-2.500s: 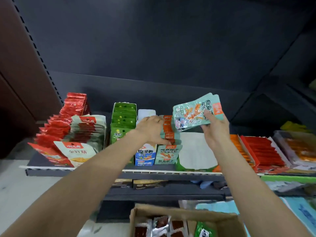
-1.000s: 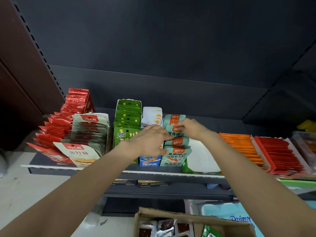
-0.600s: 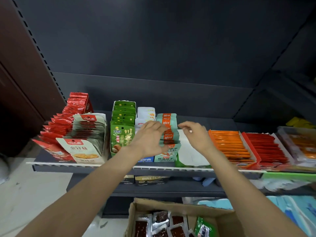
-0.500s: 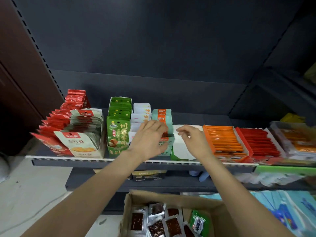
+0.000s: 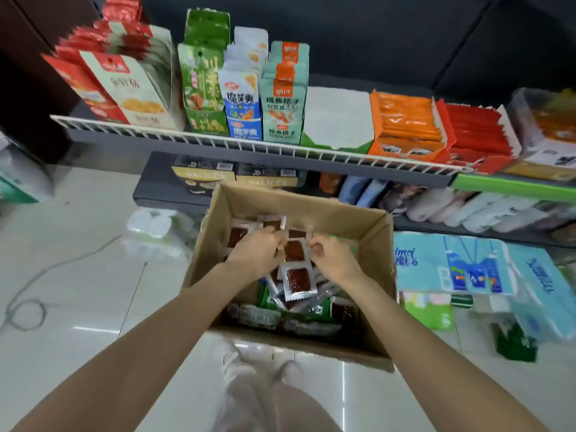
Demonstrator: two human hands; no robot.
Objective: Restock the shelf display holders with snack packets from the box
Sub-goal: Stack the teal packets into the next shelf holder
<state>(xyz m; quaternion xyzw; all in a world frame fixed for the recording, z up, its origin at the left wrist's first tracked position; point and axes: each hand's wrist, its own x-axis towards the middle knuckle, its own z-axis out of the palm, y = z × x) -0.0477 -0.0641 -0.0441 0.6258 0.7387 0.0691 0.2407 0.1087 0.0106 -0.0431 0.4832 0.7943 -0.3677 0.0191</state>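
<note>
Item: our left hand (image 5: 255,249) and right hand (image 5: 330,257), both down inside the cardboard box (image 5: 374,244), fingers curled; whether either grips a packet, we cannot tell. Snack packets (image 5: 297,280) lie directly beneath and between them, long axes mixed. White empty holder (image 5: 338,116) sits on the shelf above, nearer our right hand.

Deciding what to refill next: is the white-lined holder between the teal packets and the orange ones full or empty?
Empty. The holder shows only its bare white inside, while the teal packets and orange packets beside it are stacked.
</note>
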